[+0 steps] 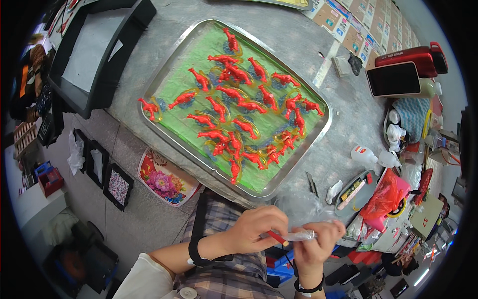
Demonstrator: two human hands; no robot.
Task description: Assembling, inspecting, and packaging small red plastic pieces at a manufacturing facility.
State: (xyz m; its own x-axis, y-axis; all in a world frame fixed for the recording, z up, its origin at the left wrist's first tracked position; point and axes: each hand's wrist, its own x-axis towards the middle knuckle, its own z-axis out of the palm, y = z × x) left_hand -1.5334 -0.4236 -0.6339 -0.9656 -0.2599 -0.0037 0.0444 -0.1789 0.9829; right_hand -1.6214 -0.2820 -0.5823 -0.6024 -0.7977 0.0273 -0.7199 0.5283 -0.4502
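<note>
At the table's near edge my left hand (260,228) is closed, with a slim red piece (276,237) showing at its fingertips. What kind of thing this is I cannot make out. Close beside it, my right hand (318,243) pinches crumpled clear plastic (300,234) against the red piece. More clear plastic film (298,207) lies just beyond both hands. Past it, a metal tray (326,122) lined with green sheet holds many small red animal-shaped figures (232,92), each with a yellow loop and a blue clear part; some overlap.
A black bin (94,94) is at the left. A knife (311,184), an oval dish (366,195), a red plastic bag (386,199) and small bottles (363,154) lie at the right. A phone (393,79) leans on a red box (406,60). A floral stool (164,177) stands below the table.
</note>
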